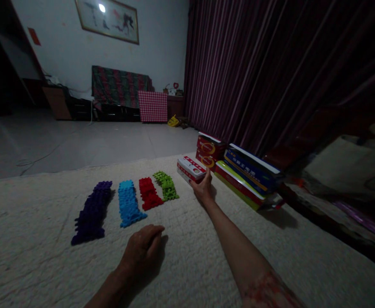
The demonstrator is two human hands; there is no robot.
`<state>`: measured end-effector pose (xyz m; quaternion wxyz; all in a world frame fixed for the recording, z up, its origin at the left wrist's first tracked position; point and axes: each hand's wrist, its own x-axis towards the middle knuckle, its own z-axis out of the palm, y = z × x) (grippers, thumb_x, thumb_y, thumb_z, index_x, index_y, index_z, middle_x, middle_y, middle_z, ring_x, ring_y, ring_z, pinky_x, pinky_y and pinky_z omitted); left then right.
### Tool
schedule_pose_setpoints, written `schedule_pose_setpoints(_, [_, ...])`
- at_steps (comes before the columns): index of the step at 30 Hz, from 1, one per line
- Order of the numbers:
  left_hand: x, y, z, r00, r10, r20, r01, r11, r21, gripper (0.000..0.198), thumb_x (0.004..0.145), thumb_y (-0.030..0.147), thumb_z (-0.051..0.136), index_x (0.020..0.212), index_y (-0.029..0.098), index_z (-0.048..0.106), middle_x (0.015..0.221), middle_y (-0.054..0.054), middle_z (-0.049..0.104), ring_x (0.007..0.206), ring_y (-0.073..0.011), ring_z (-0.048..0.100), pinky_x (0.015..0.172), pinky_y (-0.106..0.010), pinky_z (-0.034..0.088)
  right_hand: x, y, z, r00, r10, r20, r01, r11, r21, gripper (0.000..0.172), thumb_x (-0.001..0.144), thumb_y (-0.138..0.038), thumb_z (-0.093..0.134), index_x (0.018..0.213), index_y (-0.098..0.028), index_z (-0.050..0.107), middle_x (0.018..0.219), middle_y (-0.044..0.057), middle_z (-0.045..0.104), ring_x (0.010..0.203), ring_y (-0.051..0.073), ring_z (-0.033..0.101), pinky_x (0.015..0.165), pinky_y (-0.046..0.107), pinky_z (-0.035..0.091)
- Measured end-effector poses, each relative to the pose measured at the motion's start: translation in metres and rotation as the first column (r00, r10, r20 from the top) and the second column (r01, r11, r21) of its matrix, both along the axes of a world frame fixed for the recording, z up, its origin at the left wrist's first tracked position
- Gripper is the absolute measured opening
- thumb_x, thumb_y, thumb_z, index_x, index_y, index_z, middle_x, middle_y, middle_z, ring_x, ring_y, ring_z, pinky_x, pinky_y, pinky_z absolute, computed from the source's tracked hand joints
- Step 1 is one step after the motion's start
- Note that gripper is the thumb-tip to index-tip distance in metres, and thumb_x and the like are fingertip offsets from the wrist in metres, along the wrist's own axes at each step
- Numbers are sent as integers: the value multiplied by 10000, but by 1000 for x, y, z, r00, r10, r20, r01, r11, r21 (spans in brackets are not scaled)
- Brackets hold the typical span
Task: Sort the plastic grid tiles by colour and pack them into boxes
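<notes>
My right hand grips the near end of a small white and red box, thumb on one side and fingers on the other. The box sits on or just above the cream cover; I cannot tell which. My left hand is loosely closed low over the cover, with nothing visible in it. Beyond it lie strips of interlocking plastic pieces in a row: a dark purple strip, a light blue strip, a red strip and a green strip, which is nearest to the box.
Two stacked red boxes stand behind the held box. To their right, a blue box rests on a green and red box. A pale bag lies at the far right. Purple curtains hang behind the boxes.
</notes>
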<state>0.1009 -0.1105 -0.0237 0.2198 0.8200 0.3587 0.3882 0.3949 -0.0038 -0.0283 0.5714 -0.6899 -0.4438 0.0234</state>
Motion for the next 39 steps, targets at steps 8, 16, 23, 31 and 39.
schedule_pose_setpoints(8, [-2,4,0,997,65,34,-58,980,-190,318,892,347,508,969,185,770,872,-70,779,777,-201,736,708,-285,568,1,3,-7,989,-85,118,95,992,-80,963,746,-294,670,1550,-138,164,1539,217,418,1373,299,479,1109,434,408])
schedule_pose_setpoints(16, [-7,20,-8,968,181,175,-122,945,-304,375,814,446,558,914,168,789,800,-72,776,716,-220,736,695,-309,597,4,5,-11,977,-115,180,127,991,-53,906,776,-354,644,1534,-150,192,1547,208,402,1402,274,443,1114,414,397])
schedule_pose_setpoints(23, [-6,18,-4,968,193,162,-133,938,-319,359,810,421,560,924,167,786,763,-58,766,691,-209,723,681,-306,586,3,-2,-9,976,-79,201,101,990,-97,850,810,-318,594,1536,-145,188,1562,195,398,1403,265,446,1116,397,395])
schedule_pose_setpoints(31, [-5,19,-10,965,226,133,-183,944,-276,352,824,363,528,948,157,785,806,-66,777,705,-194,717,706,-301,566,0,-7,-2,975,-62,214,102,978,-183,850,838,-357,548,1563,-133,164,1560,187,412,1387,299,459,1113,436,383])
schedule_pose_setpoints(39, [-3,18,-8,972,198,127,-160,953,-256,347,821,340,511,930,160,785,797,-67,774,703,-191,714,696,-296,563,6,2,-13,971,-47,236,83,986,-143,869,823,-332,539,1566,-126,140,1586,204,352,1399,318,434,1112,470,387])
